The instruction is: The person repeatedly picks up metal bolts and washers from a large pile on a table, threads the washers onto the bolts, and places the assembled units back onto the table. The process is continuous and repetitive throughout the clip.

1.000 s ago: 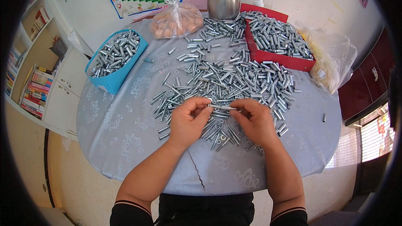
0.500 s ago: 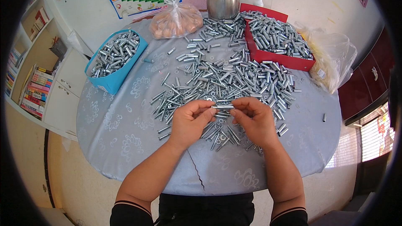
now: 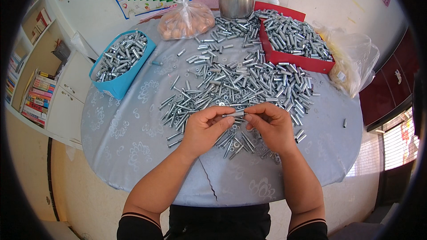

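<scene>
Between my two hands, just above the pile at the middle of the table, lies a silvery expansion bolt, held almost level. The fingers of my left hand pinch its left end. My right hand closes thumb and fingers at the right end. Fingertips hide both ends. Beneath and beyond the hands spreads a heap of loose metal sleeves, bolts and washers. Some long bolts and washers lie on the near side, between my wrists.
A blue bin of assembled bolts stands at the left. On the right, a red box overflows with metal sleeves. At the back are a tied bag of round brownish things and a steel pot. A clear plastic bag sits far right.
My right hand has shifted slightly left, closer to my left hand. Less of the bolt's right end shows between the fingers.
</scene>
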Tool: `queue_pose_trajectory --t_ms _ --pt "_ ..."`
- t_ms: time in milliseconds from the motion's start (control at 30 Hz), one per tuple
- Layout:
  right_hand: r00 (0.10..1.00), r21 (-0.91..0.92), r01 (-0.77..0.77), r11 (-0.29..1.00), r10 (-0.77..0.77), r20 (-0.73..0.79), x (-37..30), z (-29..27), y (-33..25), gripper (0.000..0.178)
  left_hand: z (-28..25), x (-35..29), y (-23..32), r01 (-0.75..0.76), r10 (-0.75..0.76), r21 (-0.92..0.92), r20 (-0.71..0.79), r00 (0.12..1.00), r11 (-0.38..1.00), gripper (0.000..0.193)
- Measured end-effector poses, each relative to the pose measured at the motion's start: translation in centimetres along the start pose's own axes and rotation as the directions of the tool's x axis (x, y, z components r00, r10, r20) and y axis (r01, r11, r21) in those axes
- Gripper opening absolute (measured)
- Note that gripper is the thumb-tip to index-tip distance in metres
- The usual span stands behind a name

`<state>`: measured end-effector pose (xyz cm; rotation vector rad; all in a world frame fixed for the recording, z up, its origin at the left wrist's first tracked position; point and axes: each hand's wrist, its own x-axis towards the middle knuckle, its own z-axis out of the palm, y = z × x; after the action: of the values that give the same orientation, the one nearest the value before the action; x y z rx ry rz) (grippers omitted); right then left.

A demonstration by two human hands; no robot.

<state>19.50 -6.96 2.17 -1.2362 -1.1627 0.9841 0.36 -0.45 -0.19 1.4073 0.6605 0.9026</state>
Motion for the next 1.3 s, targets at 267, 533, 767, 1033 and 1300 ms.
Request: queue_pose_trajectory --t_ms 267,533,767,1033,1300 --pt "1.0 -0.043 -0.031 0.999 0.031 0.001 0.2 -0.5 0.2 0.011 0.2 0.1 0.3 0.033 -0.039 -0.124 -0.045 0.998 0.992 0.022" --pt "1.0 0.001 0.023 1.0 -0.023 0.001 -0.1 0.2 -0.2 0.011 -0.1 -0.1 0.1 -0.001 0.002 -0.075 0.006 1.0 0.997 0.024" --pt "1.0 -0.054 0.0 0.999 -0.001 -0.012 0.1 -0.2 0.1 0.008 0.1 0.1 0.4 -0.004 -0.002 -0.157 -0.035 0.999 0.988 0.024" --pt "0.957 -0.771 0.273 0.576 -0.079 0.279 0.3 -2.0 -0.5 0.013 -0.3 0.0 0.2 0.01 -0.011 -0.012 -0.106 0.994 1.0 0.024" --pt "0.95 -0.811 0.288 0.51 -0.047 0.308 -0.1 -2.0 -0.3 0.012 -0.2 0.0 -0.3 0.003 -0.005 -0.025 -0.096 0.995 1.0 0.023"
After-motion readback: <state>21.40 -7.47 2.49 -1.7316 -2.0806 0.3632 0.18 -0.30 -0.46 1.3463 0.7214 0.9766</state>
